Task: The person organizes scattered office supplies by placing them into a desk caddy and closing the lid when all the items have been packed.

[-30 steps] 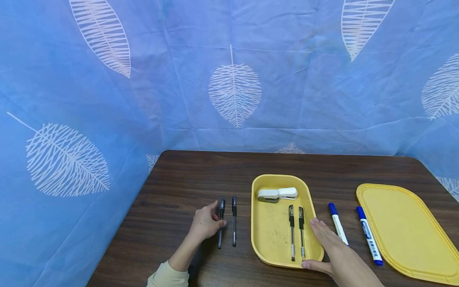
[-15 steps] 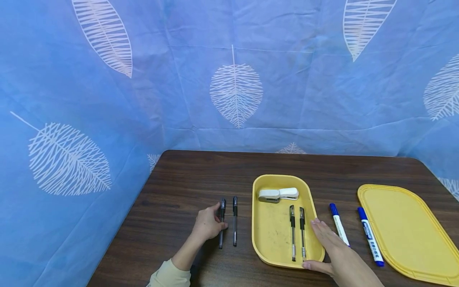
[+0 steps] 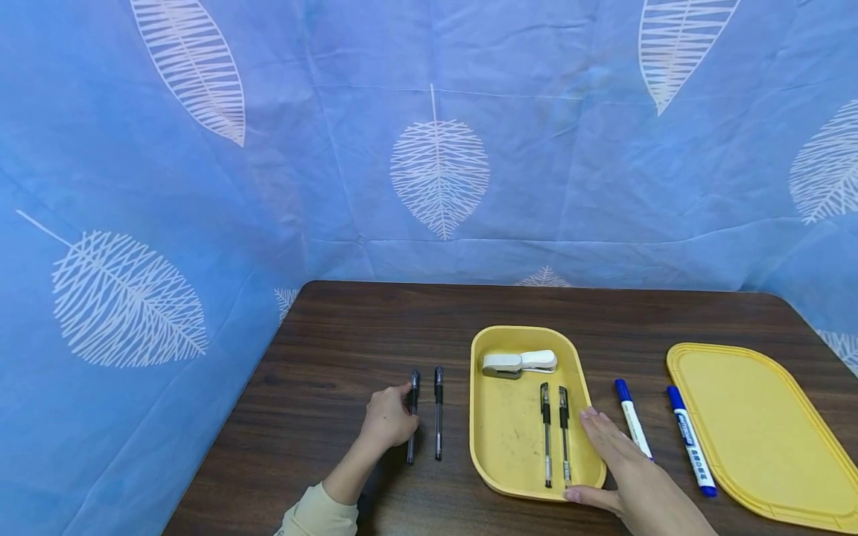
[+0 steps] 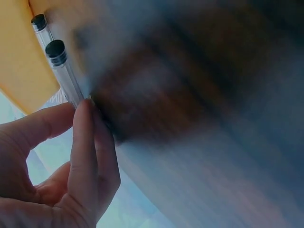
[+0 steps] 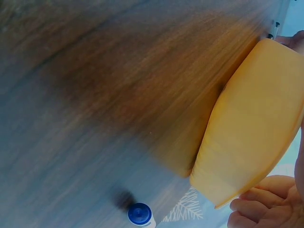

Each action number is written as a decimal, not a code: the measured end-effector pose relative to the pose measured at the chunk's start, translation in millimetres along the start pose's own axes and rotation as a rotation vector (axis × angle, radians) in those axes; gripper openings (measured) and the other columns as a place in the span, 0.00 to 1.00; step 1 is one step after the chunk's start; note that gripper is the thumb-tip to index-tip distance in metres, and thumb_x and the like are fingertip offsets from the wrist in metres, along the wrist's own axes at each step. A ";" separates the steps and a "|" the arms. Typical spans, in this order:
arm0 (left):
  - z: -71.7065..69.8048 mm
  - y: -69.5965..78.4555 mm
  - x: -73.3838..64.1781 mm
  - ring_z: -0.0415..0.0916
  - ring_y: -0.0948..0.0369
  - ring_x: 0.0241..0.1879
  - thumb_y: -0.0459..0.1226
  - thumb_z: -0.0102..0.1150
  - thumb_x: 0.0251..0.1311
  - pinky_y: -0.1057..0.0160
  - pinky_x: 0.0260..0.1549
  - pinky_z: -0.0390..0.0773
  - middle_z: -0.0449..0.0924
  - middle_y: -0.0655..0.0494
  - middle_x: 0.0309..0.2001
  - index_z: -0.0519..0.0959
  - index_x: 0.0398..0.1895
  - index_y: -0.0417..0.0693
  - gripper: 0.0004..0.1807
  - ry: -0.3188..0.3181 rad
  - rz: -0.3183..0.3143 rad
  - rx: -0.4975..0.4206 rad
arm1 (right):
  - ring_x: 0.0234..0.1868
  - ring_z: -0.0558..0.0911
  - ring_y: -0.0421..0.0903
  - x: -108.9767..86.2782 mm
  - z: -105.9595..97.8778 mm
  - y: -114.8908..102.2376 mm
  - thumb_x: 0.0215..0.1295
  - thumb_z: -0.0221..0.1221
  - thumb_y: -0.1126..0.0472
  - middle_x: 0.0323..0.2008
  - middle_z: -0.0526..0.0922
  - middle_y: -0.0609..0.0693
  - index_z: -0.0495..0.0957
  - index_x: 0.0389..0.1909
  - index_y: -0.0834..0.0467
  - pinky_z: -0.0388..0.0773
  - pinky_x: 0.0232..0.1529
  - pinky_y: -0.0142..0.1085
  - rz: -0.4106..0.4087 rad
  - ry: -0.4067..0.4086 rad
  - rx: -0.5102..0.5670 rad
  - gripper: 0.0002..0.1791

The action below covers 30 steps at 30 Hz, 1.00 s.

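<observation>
In the head view my left hand point(image 3: 386, 418) is at the left of two black-capped gel pens on the table. It pinches the left gel pen point(image 3: 413, 387) between thumb and fingers; the left wrist view shows its clear barrel point(image 4: 68, 85) at the fingertips. The other gel pen point(image 3: 439, 413) lies parallel, just to the right. My right hand point(image 3: 626, 469) rests against the near right corner of a yellow tray point(image 3: 477, 417), fingers straight along its side and thumb at the front rim. Inside the tray lie a white stapler point(image 3: 519, 362) and two more gel pens point(image 3: 546, 435).
Right of the tray lie a blue-capped marker point(image 3: 633, 420), partly behind my right hand, and a second, thicker marker point(image 3: 692, 443). A yellow lid point(image 3: 764, 432) lies flat at the far right. A blue leaf-print cloth point(image 3: 322, 171) hangs behind the dark wooden table point(image 3: 375, 320).
The left thumb has shifted slightly left, so less of it shows past the pen. The pen's position barely differs. The right hand and the tray have stayed put.
</observation>
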State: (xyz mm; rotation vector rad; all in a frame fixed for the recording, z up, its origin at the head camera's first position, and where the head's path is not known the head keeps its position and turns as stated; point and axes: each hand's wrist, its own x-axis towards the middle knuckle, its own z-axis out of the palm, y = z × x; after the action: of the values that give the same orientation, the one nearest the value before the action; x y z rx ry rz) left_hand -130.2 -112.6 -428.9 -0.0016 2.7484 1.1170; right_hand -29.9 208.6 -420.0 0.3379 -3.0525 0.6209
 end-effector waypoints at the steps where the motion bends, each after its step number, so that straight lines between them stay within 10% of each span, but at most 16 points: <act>1: 0.1 -0.2 -0.2 0.69 0.62 0.14 0.24 0.64 0.49 0.69 0.12 0.69 0.73 0.54 0.17 0.71 0.63 0.34 0.33 0.002 0.002 -0.001 | 0.68 0.67 0.64 0.2 -0.3 -0.1 0.47 0.64 0.32 0.70 0.65 0.63 0.59 0.72 0.61 0.72 0.57 0.58 0.006 -0.005 0.000 0.57; 30: -27.3 47.3 -14.1 0.68 0.67 0.18 0.26 0.61 0.51 0.72 0.16 0.66 0.78 0.56 0.24 0.72 0.65 0.44 0.33 0.115 0.212 -0.095 | 0.68 0.67 0.64 -0.9 -2.0 -1.1 0.47 0.65 0.32 0.70 0.64 0.64 0.58 0.73 0.61 0.72 0.57 0.57 0.011 -0.011 0.004 0.57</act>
State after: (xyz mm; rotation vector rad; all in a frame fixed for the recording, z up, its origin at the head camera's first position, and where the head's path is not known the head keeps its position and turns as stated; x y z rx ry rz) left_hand -123.9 -98.4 -374.7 0.2258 2.8463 1.3393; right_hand -28.9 208.5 -417.8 0.3251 -3.0659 0.6283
